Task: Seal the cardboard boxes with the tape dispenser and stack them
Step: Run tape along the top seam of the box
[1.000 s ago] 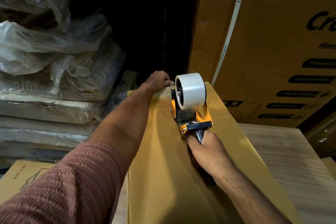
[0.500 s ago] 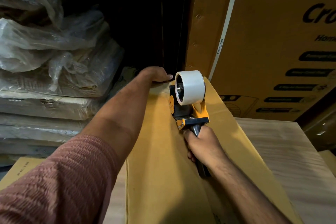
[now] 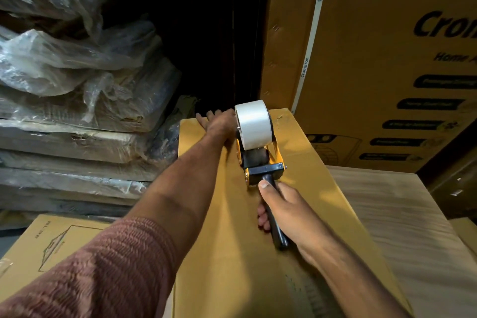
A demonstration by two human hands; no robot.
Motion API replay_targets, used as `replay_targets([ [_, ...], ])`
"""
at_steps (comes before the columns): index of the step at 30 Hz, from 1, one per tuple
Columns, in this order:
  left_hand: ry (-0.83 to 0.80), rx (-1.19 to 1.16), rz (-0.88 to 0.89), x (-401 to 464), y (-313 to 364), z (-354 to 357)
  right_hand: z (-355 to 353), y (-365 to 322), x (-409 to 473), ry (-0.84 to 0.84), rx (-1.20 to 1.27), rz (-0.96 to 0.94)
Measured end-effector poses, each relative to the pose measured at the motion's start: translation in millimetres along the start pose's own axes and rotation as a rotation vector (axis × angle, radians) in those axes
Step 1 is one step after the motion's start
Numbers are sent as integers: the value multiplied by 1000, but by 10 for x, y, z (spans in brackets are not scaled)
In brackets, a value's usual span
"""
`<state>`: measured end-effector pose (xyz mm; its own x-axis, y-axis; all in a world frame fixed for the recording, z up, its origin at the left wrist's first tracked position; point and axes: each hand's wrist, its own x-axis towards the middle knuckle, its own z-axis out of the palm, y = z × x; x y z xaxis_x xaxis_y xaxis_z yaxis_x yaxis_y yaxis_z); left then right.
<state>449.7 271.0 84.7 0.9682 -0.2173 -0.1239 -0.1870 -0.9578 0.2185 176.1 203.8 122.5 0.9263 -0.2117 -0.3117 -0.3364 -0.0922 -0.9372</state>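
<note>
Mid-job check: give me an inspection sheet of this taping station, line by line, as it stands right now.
Surface: pale wood-grain top under and to the right of the box.
Job's things: long cardboard box lying flat; tape dispenser with white roll standing on its far end.
Clutter: plastic-wrapped flat packs stacked at left; printed carton at lower left.
Grippers: left hand pressed flat on the box's far end; right hand grips the dispenser's handle.
Cables: nothing seen.
Surroundings: large Crompton carton with white strap behind; dark gap beside it.
</note>
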Motion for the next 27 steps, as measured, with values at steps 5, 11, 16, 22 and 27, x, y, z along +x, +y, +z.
replay_targets([
  [5,49,-31,35,-62,-41,12,-23,177,-427,14,-1,38],
  [11,-112,86,194,-664,-68,-36,-26,142,-467,-3,46,37],
  [16,-51,93,190,-854,-14,62,-23,242,-618,11,40,49],
  [22,90,-24,209,-1029,-28,144,-28,421,-1203,38,126,85],
  [27,100,-12,317,-1615,-10,222,-28,393,-1268,53,120,83],
])
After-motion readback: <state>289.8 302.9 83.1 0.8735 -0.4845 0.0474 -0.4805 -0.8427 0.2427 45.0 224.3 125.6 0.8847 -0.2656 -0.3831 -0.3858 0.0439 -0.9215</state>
